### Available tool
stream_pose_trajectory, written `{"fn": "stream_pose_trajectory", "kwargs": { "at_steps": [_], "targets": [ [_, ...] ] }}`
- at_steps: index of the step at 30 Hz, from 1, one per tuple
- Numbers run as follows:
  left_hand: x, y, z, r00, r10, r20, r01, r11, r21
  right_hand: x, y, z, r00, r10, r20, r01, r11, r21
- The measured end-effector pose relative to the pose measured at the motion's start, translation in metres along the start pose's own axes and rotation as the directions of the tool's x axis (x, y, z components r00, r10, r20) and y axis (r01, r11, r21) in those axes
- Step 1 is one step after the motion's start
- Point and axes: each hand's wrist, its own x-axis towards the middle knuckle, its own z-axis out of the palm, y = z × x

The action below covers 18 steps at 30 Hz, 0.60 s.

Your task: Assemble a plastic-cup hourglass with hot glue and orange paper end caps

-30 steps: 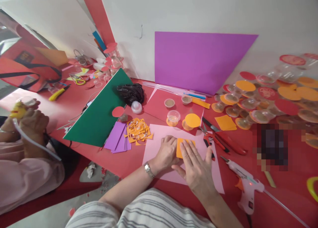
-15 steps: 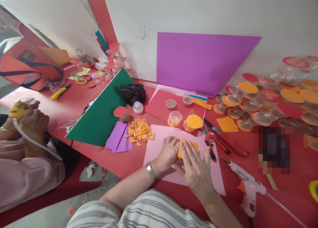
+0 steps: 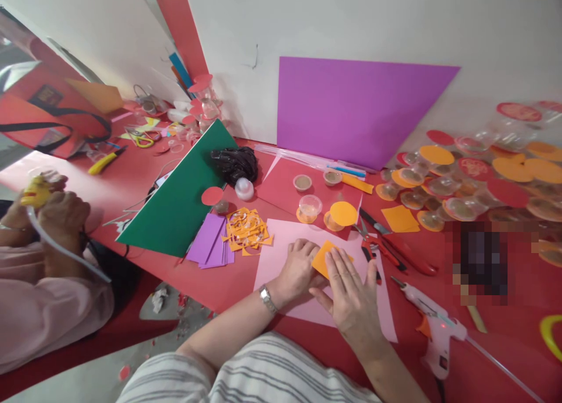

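A small orange paper piece (image 3: 324, 257) lies on a pink sheet (image 3: 276, 256) on the red table. My left hand (image 3: 297, 268) is curled, its fingers pinching the orange piece's left edge. My right hand (image 3: 351, 294) lies flat with fingers stretched out over the piece's right part. Red-handled scissors (image 3: 376, 248) lie just right of my hands. A white hot-glue gun (image 3: 432, 327) rests further right, near the front.
A green sheet (image 3: 180, 198), purple strips (image 3: 211, 245) and orange scraps (image 3: 246, 230) lie to the left. A big purple sheet (image 3: 355, 107) leans on the wall. Several lidded cups (image 3: 443, 180) crowd the right. Another person's hands (image 3: 52, 215) hold a yellow glue gun at far left.
The orange piece has turned from squared to tilted under my hands, its left corner lifted by my left fingers. My right hand shifted slightly.
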Motion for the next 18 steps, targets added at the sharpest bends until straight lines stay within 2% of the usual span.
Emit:
{"fn": "stream_pose_trajectory", "kwargs": {
  "at_steps": [10, 18],
  "targets": [
    [-0.002, 0.001, 0.001, 0.999, 0.042, -0.030, -0.043, 0.999, -0.003, 0.010, -0.005, 0.001, 0.999, -0.041, -0.026, 0.041, 0.999, 0.002],
    [0.001, -0.004, 0.012, 0.999, 0.035, -0.029, -0.033, 0.998, 0.055, 0.012, -0.007, 0.006, 0.997, -0.076, 0.011, 0.076, 0.997, -0.007]
  ]
}}
